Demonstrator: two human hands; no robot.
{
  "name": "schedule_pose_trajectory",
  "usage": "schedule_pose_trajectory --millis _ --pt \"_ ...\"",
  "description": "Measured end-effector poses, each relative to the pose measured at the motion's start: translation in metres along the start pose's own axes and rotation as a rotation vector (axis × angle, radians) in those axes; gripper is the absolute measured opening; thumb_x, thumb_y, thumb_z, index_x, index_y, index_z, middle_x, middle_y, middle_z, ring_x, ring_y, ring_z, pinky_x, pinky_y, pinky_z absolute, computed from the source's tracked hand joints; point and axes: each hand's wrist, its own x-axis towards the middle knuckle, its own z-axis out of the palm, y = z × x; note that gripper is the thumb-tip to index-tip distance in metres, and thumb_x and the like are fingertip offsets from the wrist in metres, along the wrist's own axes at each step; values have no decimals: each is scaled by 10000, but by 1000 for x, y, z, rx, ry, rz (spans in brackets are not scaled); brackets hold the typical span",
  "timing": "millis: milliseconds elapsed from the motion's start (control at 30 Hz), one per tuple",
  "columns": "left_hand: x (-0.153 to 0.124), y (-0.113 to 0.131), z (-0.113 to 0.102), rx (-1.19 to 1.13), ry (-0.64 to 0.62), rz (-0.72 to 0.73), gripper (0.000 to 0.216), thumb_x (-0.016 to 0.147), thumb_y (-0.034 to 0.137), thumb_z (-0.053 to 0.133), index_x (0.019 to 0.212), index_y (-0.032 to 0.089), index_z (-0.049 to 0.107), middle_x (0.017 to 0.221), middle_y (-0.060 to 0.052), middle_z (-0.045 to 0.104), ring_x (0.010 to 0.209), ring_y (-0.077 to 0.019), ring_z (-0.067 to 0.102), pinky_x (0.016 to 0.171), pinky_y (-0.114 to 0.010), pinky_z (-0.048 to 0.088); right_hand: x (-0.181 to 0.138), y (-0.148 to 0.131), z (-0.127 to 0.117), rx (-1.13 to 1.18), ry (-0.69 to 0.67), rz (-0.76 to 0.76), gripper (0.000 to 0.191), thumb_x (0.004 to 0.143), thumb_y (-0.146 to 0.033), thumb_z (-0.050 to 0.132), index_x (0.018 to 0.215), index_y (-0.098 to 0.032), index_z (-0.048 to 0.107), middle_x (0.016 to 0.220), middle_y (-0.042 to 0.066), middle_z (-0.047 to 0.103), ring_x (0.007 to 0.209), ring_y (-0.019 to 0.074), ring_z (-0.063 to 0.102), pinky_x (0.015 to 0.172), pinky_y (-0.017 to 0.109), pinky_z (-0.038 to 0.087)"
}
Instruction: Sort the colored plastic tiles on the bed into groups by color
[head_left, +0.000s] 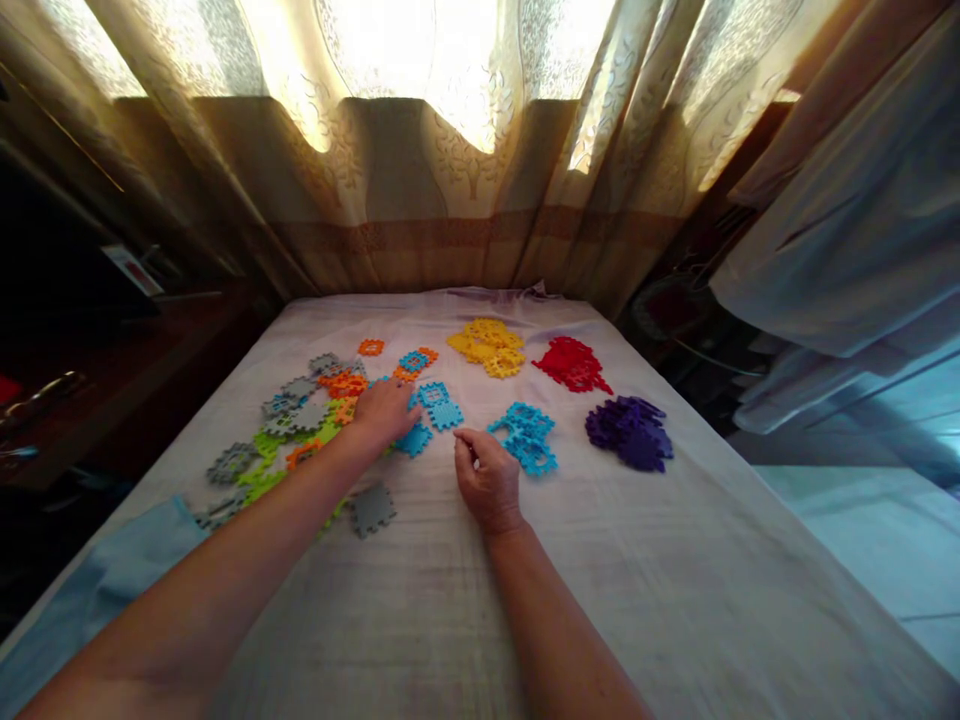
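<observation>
Blue puzzle tiles (441, 408) lie on the bed (600, 560) between the two hands, just right of the left hand (386, 412) and just beyond the right hand (486, 478). Left grip rests flat and released among the mixed tiles (292, 430), fingers touching a blue tile. Right grip is loosely curled, grasping nothing visible. A sorted blue pile (527, 438) sits right of it.

bed (675, 600) | white sheet (420, 600) | sorted plastic puzzle tiles (491, 347)
</observation>
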Motion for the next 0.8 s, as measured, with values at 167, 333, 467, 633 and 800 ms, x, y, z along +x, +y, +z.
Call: schedule_pose_trajectory --millis 167,333,467,633,800 --pt "15 -2 -11 -97 20 -5 447 931 443 397 1240 233 642 1200 -89 699 1100 -284 643 917 -387 491 1 -1 0 25 8 29 288 922 -252 449 921 -197 732 836 68 741 694 158 654 710 270 528" --pt "67 -15 -2 -122 30 -10 579 935 483 416 1429 187 481 1530 -129 433 1394 -297 412 1128 -402 326 1 -2 -1 19 -6 28 282 921 -251 453 921 -203 731 828 60 739 683 155 651 697 262 524" --pt "87 -12 13 -148 -112 -20 665 945 555 379 1502 192 368 1587 -153 330 1440 -315 344 1138 -443 310 2 -1 0 16 -2 35 276 923 -241 459 932 -202 731 830 58 737 686 150 651 702 254 524" --pt "57 4 29 -139 -75 110 667 922 622 387 1465 235 424 1616 -123 276 1462 -319 293 1165 -475 261 2 2 2 30 -2 29 264 916 -227 469 934 -201 731 838 55 740 705 145 656 720 250 524" --pt "4 13 43 -165 20 192 618 934 597 395 1428 232 473 1554 -119 405 1424 -340 358 1166 -545 248 1 2 2 31 17 17 258 917 -226 472 912 -200 729 824 54 740 696 149 654 712 256 520"
